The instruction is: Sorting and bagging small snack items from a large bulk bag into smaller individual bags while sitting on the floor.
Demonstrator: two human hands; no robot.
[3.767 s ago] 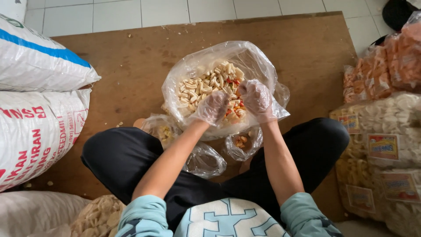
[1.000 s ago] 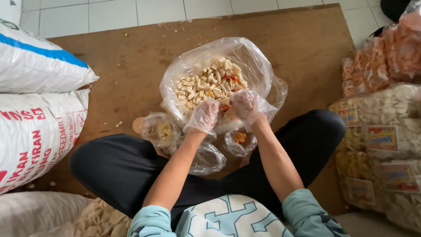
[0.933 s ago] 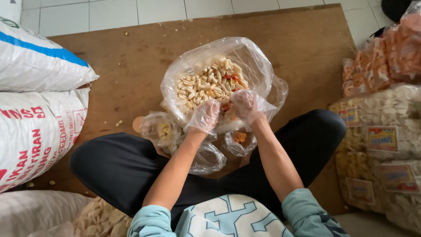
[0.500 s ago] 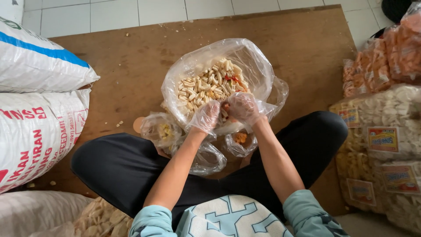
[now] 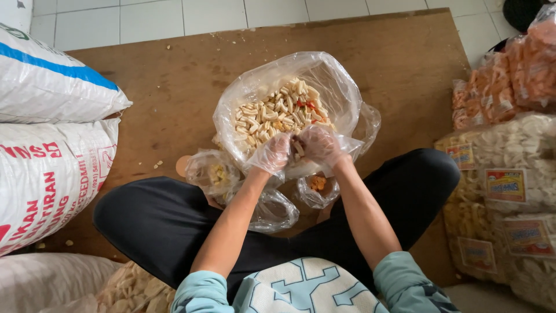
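Observation:
A large clear plastic bag (image 5: 341, 87) full of pale stick-shaped crackers (image 5: 272, 113) with a few red pieces stands open on a brown wooden board in front of my crossed legs. Both hands wear thin clear plastic gloves. My left hand (image 5: 271, 153) and my right hand (image 5: 319, 145) meet at the bag's near rim, fingers curled around a small bunch of crackers held between them. Several small clear bags lie by my knees: one with yellowish bits (image 5: 213, 173), one with orange bits (image 5: 316, 186), one crumpled (image 5: 275, 210).
The wooden board (image 5: 174, 87) lies on white floor tiles (image 5: 145, 20). Two large white woven sacks (image 5: 49, 124) are stacked at the left. Stacks of packaged crackers (image 5: 504, 191) fill the right side. A bag of pale chips (image 5: 130, 287) sits at the lower left.
My hands have drawn back from the middle of the big bag to its near rim and closed together on a bunch of crackers. The bags stay where they were.

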